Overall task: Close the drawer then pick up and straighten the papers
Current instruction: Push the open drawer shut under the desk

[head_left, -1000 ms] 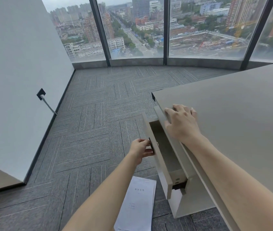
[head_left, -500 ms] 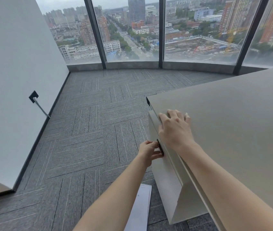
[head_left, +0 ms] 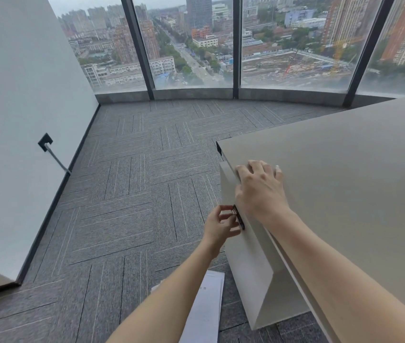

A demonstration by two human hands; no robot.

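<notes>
The beige drawer (head_left: 248, 258) under the desk sits pushed in, its front flush with the cabinet. My left hand (head_left: 221, 225) is at the small dark handle (head_left: 239, 217) on the drawer front, fingers curled around it. My right hand (head_left: 260, 191) rests flat on the front edge of the desk top (head_left: 345, 169), holding nothing. White papers (head_left: 206, 308) lie on the carpet below the drawer, partly hidden by my left forearm.
Grey patterned carpet (head_left: 134, 206) covers the floor to the left. A white wall (head_left: 10, 120) with a dark socket plate and a cable (head_left: 47, 147) stands at left. Floor-to-ceiling windows (head_left: 191, 45) run along the back.
The drawer stood open a second ago; my left hand pushed it in by the handle and it is now closed. My right hand stayed on the desk edge.
</notes>
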